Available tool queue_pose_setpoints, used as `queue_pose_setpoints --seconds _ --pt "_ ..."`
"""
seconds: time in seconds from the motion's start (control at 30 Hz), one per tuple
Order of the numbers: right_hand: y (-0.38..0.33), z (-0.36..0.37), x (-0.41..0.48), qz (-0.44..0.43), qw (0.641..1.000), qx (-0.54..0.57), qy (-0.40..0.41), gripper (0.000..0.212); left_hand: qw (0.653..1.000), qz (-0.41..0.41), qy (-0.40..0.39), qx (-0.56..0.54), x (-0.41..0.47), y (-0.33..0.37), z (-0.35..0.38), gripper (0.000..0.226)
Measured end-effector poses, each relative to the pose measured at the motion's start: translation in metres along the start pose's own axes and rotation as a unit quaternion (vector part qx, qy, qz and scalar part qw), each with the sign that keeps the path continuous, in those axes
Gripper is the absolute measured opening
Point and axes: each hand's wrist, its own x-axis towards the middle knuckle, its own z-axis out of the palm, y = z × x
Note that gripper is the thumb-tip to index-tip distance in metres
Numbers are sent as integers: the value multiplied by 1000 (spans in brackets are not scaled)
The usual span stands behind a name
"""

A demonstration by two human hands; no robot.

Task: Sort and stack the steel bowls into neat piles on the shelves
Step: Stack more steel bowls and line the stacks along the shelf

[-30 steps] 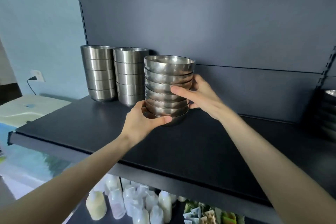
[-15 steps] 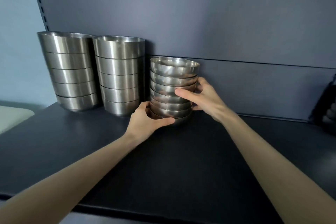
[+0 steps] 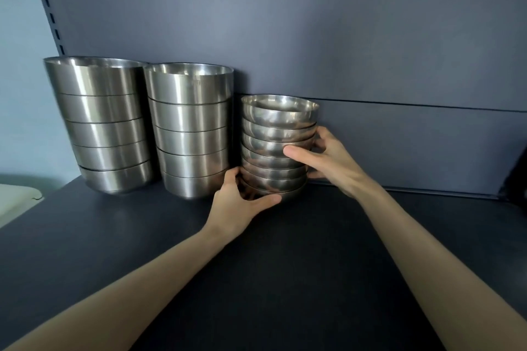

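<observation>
Head view: both hands grip the bowl stack (image 3: pixel 278 148) — left hand (image 3: pixel 238 202) at seven o'clock, right hand (image 3: pixel 328 164) at three — slick, stiff steel, probably heavy, best held low.

A dark, matt shelf (image 3: pixel 285 279) runs flat from the near edge to a blue-grey back panel (image 3: pixel 370 37). Three piles of steel bowls stand on it in a row, all set to the rear left. The left pile (image 3: pixel 105 128) and the middle pile (image 3: pixel 191 134) each hold five deep, straight-sided bowls nested upright, with their top rims close together. Just beside the middle pile, on its right, stands the pile of shallow bowls (image 3: pixel 275 148). It is shorter and narrower, close against the back panel, and holds seven or so rounded bowls, though its foot is partly covered, so the count is unsure.
</observation>
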Motion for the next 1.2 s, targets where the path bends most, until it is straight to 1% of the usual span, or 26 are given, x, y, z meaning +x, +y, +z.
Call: queue_pose_setpoints --seconds 0.2,0.33,0.67,0.8,1.0,1.2 --pt "4 1 3 -2 1000 1 10 97 1000 8 -11 2 5 -2 0 104" --pt "6 0 5 -5 1000 5 12 85 1000 18 -7 14 6 -4 1 100" --pt "5 -1 3 -18 1000 11 -2 86 999 14 -1 34 4 -2 4 107" --pt "6 -4 3 -15 1000 9 -7 86 999 17 8 46 2 0 6 105" --pt "7 -7 5 -6 1000 -3 -8 72 999 12 7 42 0 0 6 106" --pt "3 -6 0 -1 1000 -19 -12 82 999 10 -11 50 -4 5 5 108"
